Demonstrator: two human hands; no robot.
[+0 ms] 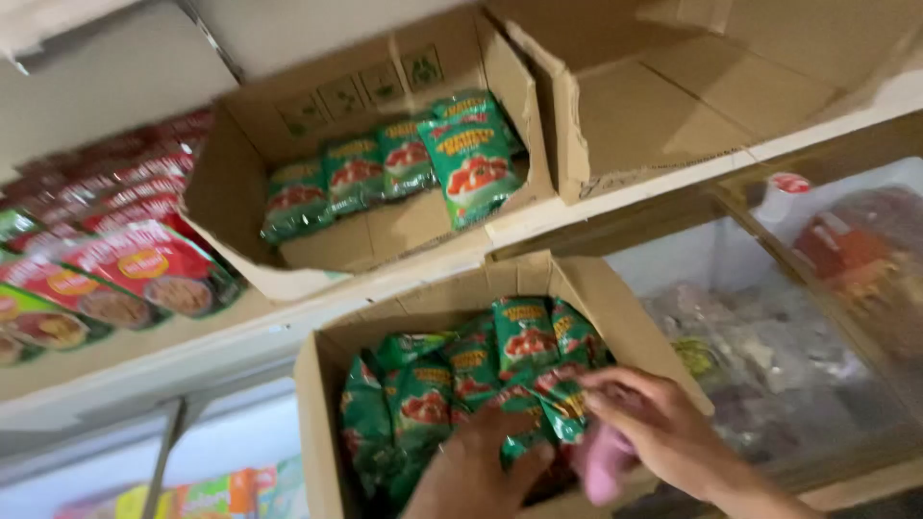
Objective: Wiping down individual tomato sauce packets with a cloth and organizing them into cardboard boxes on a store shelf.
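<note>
An open cardboard box [586, 288] in front of me holds several green pouches [423, 394] with red pictures on them. My left hand [476, 471] reaches into that box and rests on the pouches. My right hand [654, 428] is at the box's right side, its fingers closed on a bunch of the green pouches [553, 404]. A second cardboard box [231, 183] sits on the white shelf [240, 332] above, with a row of the same green pouches [404, 159] standing in it.
Red pouches [144, 264] lie stacked on the shelf at the left. An empty cardboard box [673, 86] sits at the upper right. A glass-topped case [788, 346] with packed goods is on the right. Colourful packets [212, 495] show at the bottom left.
</note>
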